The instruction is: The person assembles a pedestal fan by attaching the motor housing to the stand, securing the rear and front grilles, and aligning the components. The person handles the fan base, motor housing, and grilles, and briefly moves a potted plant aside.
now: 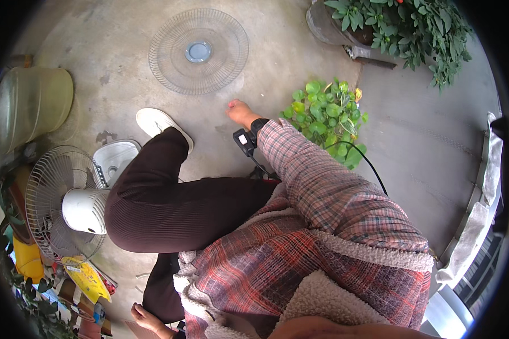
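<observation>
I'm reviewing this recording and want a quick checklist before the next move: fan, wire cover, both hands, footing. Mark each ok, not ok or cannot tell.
1. Wire cover lying apart from the fan: ok, it is on the floor.
2. Right hand clear of the cover: ok, a gap shows between them.
3. White shoe off the cover: ok.
4. Left hand empty: cannot tell, it is small and near the lower edge.
5. Right sleeve clear of the round-leaved plant: cannot tell, they overlap in this view.
</observation>
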`<state>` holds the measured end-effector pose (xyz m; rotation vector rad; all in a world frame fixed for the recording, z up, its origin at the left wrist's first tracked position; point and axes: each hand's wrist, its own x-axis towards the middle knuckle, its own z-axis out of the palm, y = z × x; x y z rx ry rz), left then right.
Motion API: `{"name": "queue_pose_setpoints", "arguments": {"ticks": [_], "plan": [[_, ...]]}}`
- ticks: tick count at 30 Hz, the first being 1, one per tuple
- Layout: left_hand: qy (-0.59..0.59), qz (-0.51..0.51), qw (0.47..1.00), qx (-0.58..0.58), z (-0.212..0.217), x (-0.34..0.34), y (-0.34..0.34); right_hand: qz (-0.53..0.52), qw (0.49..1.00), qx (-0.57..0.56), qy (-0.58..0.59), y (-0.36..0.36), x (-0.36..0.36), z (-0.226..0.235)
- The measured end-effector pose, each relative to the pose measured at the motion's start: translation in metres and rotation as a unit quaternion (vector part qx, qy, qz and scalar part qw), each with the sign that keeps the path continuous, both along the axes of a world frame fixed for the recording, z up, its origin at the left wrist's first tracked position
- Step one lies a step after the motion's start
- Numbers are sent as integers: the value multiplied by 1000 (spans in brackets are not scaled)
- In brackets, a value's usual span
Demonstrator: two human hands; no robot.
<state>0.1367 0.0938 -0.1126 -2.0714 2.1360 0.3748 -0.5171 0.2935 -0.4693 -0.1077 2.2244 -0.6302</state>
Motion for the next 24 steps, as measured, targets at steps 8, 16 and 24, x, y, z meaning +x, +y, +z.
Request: {"name": "queue_pose_setpoints", "arguments": {"ticks": [8,16,24], "plan": [[1,30,999,37,4,-5,-2,406,876,209,-152,49,64,69],[-4,58,997,48,0,11,-9,551,771,318,-38,110,19,83],[-15,110,985,132,2,-4,-30,406,855,316,61,168,-56,123]]}}
